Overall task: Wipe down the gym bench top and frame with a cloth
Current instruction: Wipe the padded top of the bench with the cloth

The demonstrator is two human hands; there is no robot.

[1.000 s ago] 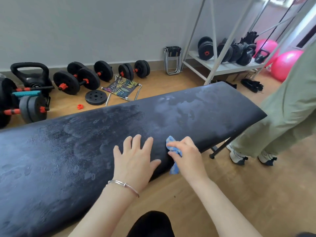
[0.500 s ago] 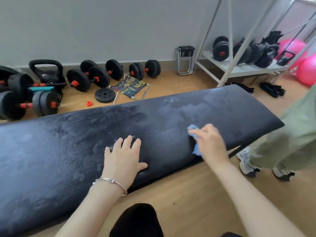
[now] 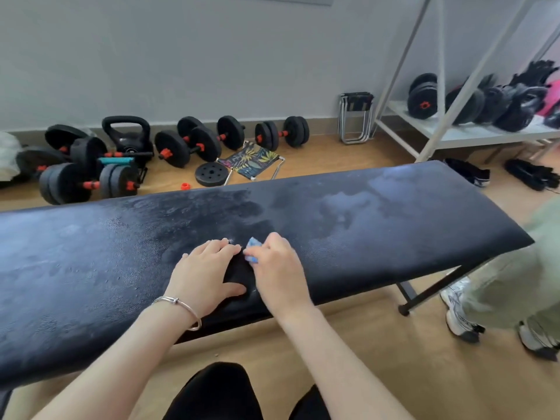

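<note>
A long black padded gym bench top (image 3: 378, 219) runs across the view, streaked with damp patches. My left hand (image 3: 206, 274) lies flat on the pad near its front edge, fingers straight. Right beside it my right hand (image 3: 277, 271) grips a small blue cloth (image 3: 252, 249) and presses it onto the pad. Most of the cloth is hidden under my fingers. A black frame leg (image 3: 430, 291) shows under the bench's right end.
Another person in green trousers and white sneakers (image 3: 460, 310) stands at the bench's right end. Dumbbells (image 3: 188, 145), a kettlebell (image 3: 127, 134), a loose weight plate (image 3: 210, 174) and a folding stool (image 3: 251, 160) lie on the wooden floor behind. A white rack (image 3: 454, 131) holds more weights.
My right hand has slid the cloth left along the pad, back next to my left hand. The left hand stays flat on the pad.
</note>
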